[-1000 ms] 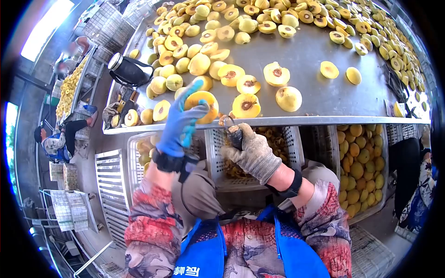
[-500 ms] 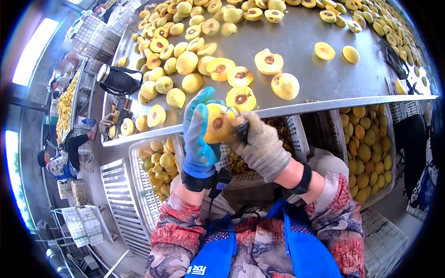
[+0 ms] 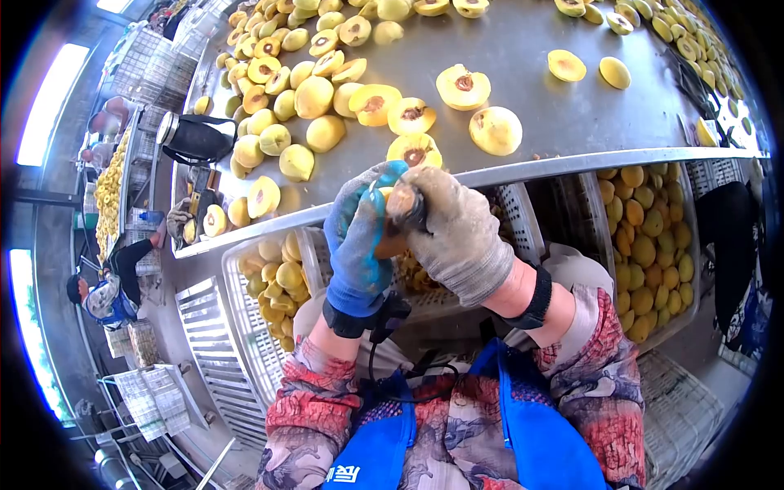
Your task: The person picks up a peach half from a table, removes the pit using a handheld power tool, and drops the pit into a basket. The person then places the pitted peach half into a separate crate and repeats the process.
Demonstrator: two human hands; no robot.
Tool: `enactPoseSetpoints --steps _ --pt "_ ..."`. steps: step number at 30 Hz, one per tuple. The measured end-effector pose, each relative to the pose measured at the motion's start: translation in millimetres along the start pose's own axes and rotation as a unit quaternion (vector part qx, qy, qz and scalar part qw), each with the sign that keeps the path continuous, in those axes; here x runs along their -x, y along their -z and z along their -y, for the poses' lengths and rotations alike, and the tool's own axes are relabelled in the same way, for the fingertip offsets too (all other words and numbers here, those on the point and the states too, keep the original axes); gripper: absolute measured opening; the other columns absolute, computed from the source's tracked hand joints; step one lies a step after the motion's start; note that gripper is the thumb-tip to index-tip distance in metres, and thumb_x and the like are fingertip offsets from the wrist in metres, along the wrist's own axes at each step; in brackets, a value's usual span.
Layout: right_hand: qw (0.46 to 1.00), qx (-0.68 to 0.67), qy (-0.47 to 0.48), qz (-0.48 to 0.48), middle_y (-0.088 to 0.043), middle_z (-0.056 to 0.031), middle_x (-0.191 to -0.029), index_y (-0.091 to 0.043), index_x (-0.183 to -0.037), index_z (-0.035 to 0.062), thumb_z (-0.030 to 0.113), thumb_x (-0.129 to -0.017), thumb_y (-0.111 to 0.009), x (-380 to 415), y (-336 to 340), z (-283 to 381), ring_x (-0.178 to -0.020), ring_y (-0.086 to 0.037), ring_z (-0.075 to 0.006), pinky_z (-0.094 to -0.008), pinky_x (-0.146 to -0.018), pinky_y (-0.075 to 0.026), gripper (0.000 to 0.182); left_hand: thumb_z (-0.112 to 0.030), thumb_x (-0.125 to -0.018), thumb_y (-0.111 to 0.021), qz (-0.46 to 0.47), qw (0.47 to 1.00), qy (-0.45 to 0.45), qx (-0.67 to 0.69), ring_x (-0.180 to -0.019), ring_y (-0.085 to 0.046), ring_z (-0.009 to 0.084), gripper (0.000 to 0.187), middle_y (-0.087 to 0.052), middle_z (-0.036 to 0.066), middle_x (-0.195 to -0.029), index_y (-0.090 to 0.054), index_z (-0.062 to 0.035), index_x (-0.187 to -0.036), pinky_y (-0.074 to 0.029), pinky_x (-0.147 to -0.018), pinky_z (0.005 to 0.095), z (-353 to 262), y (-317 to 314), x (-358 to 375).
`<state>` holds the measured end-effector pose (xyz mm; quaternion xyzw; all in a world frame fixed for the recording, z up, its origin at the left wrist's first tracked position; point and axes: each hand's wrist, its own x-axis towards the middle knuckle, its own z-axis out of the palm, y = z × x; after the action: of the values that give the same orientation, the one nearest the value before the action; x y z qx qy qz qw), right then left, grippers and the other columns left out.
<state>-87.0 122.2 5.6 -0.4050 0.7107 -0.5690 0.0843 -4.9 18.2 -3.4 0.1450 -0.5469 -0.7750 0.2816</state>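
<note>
My left hand (image 3: 357, 237), in a blue and grey glove, is wrapped round a yellow peach half, mostly hidden by the fingers. My right hand (image 3: 461, 233), in a pale grey glove, grips a small dark-handled tool (image 3: 406, 207) against the fruit; its working end is hidden. Both hands meet just over the near edge of the metal table (image 3: 555, 122). Right beyond them lies a cut peach half (image 3: 415, 150) with a brown centre. More halves, among them one (image 3: 463, 87) and a rounded one (image 3: 496, 131), rest farther back.
Piled peaches (image 3: 314, 96) cover the table's left part. A black flask (image 3: 196, 137) stands at its left edge. Below are a left crate (image 3: 233, 265) and a right crate (image 3: 694, 282) of fruit. A person (image 3: 114, 294) sits far left; another person's dark-clothed leg (image 3: 729, 237) shows right.
My right hand and the tool have come in over the fruit, which my left fingers now cover more. The view has shifted slightly, so the table items appear farther left and higher.
</note>
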Motion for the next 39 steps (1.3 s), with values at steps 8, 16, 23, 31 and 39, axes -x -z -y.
enactPoseSetpoints --steps 8,16,23,31,39 --pt "0.99 -0.016 -0.111 0.089 -0.063 -0.0161 -0.083 -0.047 -0.109 0.0086 0.019 -0.075 -0.073 16 -14 -7 -0.078 -0.062 -0.0387 -0.0431 -0.064 -0.052 0.043 -0.041 -0.095 -0.041 -0.044 0.999 -0.003 0.031 -0.094 -0.059 0.0238 0.056 -0.056 0.015 -0.109 -0.042 0.005 -0.128 -0.049 -0.083 0.0364 -6 15 -13" --pt "0.969 0.03 -0.179 0.167 -0.061 -0.0233 -0.085 -0.046 -0.107 0.0066 0.021 -0.083 -0.062 15 -15 -1 -0.08 -0.059 -0.0437 -0.0503 -0.067 -0.049 0.033 -0.04 -0.094 -0.044 -0.022 0.998 -0.051 -0.009 -0.092 -0.06 0.0271 0.054 -0.057 0.017 -0.107 -0.045 0.0061 -0.123 -0.048 -0.085 0.0378 3 13 -4" --pt "0.972 0.031 -0.17 0.157 -0.061 -0.0234 -0.082 -0.044 -0.108 0.0056 0.024 -0.083 -0.061 20 -25 -7 -0.079 -0.06 -0.0432 -0.0505 -0.066 -0.049 0.035 -0.037 -0.094 -0.046 0.002 0.994 -0.105 -0.033 -0.092 -0.06 0.027 0.05 -0.059 0.018 -0.106 -0.047 0.0058 -0.12 -0.048 -0.086 0.0382 5 11 0" --pt "0.975 -0.035 -0.148 0.164 -0.062 -0.0223 -0.081 -0.044 -0.105 0.0047 0.02 -0.08 -0.064 28 -34 -12 -0.077 -0.061 -0.0425 -0.0482 -0.063 -0.05 0.036 -0.031 -0.093 -0.049 0.02 0.993 -0.111 -0.033 -0.093 -0.061 0.0275 0.045 -0.058 0.018 -0.107 -0.048 0.007 -0.118 -0.048 -0.087 0.0392 2 20 4" --pt "0.962 -0.048 -0.185 0.194 -0.062 -0.0227 -0.083 -0.043 -0.111 0.006 0.018 -0.077 -0.065 29 -39 -6 -0.078 -0.061 -0.043 -0.0468 -0.065 -0.05 0.042 -0.026 -0.094 -0.048 0.025 0.991 -0.111 -0.076 -0.092 -0.061 0.0255 0.038 -0.059 0.017 -0.109 -0.049 0.0055 -0.117 -0.049 -0.084 0.0372 0 29 9"
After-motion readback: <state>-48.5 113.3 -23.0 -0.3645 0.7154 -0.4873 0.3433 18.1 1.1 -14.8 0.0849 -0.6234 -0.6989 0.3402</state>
